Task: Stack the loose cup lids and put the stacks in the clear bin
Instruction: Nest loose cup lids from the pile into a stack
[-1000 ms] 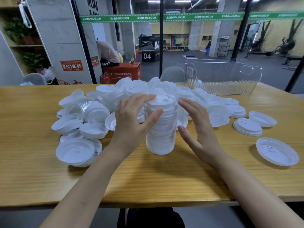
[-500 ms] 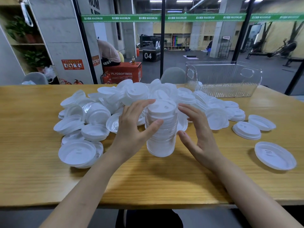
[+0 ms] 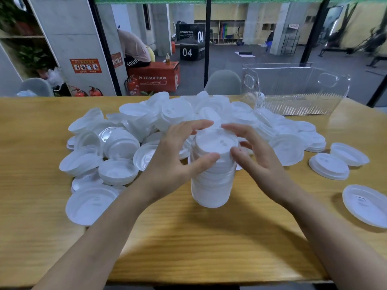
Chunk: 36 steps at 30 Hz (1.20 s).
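Two bare forearms reach in over the near edge of the wooden table (image 3: pixel 188 243). Between them, about midway along the table, a tall stack of cup lids (image 3: pixel 211 185) stands upright on the wood. The left hand (image 3: pixel 176 162) grasps its upper part, thumb on the near side and fingers curled round the far rim. The right hand (image 3: pixel 257 164) is curled round the top from the other side. Blur makes its contact hard to judge, but thumb and fingertips appear to touch the rim. An upturned lid (image 3: pixel 90 204) lies left of the stack, and another single lid (image 3: pixel 364 204) lies by the right edge. Behind the hands, a heap of loose cup lids (image 3: pixel 129 143) spreads toward the far edge. The clear bin (image 3: pixel 293 91) stands at the far right corner, just behind the heap.
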Each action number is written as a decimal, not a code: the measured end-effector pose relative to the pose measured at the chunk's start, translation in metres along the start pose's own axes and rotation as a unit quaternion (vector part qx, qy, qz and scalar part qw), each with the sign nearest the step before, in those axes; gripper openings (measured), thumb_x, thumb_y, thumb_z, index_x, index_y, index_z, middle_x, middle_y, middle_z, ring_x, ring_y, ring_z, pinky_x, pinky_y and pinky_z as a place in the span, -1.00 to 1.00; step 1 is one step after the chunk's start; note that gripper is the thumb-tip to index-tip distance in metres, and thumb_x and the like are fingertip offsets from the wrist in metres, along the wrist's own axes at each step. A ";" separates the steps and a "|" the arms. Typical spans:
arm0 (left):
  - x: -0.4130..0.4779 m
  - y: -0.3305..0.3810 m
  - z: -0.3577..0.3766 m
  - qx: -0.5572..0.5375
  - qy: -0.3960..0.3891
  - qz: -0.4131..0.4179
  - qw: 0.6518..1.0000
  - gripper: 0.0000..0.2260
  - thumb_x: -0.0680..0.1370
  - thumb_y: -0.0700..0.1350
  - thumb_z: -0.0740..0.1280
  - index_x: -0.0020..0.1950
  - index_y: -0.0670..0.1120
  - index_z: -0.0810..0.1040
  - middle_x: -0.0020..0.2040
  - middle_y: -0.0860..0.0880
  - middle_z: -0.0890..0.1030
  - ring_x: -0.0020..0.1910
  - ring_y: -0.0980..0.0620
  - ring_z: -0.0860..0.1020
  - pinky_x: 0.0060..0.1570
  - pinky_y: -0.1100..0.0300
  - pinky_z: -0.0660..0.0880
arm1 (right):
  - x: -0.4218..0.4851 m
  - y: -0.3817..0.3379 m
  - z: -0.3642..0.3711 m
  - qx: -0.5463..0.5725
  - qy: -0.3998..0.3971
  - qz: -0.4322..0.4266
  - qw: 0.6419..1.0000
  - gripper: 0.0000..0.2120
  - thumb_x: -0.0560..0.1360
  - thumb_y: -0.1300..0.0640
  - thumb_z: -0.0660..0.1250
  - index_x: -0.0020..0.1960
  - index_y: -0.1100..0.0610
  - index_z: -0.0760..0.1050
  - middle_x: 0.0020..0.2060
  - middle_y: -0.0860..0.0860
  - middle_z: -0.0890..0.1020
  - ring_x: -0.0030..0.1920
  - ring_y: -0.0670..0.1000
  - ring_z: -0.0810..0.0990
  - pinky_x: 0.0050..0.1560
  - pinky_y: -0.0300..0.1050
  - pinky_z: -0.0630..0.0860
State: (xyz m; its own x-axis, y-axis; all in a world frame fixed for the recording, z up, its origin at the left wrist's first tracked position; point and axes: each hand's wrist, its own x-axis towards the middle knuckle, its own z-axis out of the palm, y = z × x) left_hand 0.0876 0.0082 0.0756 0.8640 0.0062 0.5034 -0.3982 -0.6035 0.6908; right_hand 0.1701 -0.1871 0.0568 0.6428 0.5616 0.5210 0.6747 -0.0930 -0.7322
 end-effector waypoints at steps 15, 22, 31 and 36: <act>-0.008 0.003 0.002 -0.028 -0.027 -0.002 0.999 -0.58 0.45 0.13 0.39 0.30 0.14 0.49 0.36 0.18 0.46 0.41 0.13 0.37 0.33 0.16 0.36 | -0.017 0.000 0.009 0.029 -0.067 -0.004 0.997 0.06 0.33 0.04 0.61 0.53 -0.24 -0.07 0.40 -0.56 0.13 0.45 -0.28 0.26 0.32 -0.32 0.36; -0.006 0.006 0.000 -0.023 -0.036 -0.018 0.999 -0.55 0.42 0.13 0.41 0.29 0.10 0.51 0.37 0.18 0.46 0.39 0.17 0.40 0.32 0.14 0.37 | -0.027 0.025 0.019 0.005 -0.141 0.026 0.990 0.35 0.33 0.23 0.61 0.50 -0.19 -0.51 0.39 -0.64 -0.01 0.50 -0.20 0.24 0.46 0.05 0.33; 0.002 -0.001 -0.014 -0.005 -0.031 -0.031 0.999 -0.38 0.39 0.23 0.39 0.43 0.20 0.36 0.36 0.26 0.45 0.35 0.29 0.40 0.27 0.44 0.31 | -0.022 0.017 0.015 -0.017 -0.069 0.033 0.997 0.24 0.36 -0.06 0.58 0.54 -0.21 -0.40 0.39 -0.25 0.33 0.34 -0.25 0.39 0.36 -0.07 0.43; -0.002 -0.024 -0.053 0.094 0.011 -0.061 0.994 -0.47 0.42 0.29 0.41 0.33 0.13 0.46 0.27 0.23 0.51 0.23 0.34 0.44 0.15 0.54 0.29 | 0.000 -0.003 -0.001 -0.017 0.035 -0.027 0.999 -0.24 0.47 -0.28 0.29 0.55 -0.23 -0.01 0.32 -0.24 0.39 0.26 -0.16 0.46 0.24 -0.18 0.43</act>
State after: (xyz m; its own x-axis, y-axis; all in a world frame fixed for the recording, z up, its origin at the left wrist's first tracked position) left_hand 0.0788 0.0648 0.0854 0.8942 0.1049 0.4352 -0.2252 -0.7348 0.6398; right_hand 0.1687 -0.1873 0.0589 0.6288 0.5070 0.5895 0.7199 -0.0932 -0.6878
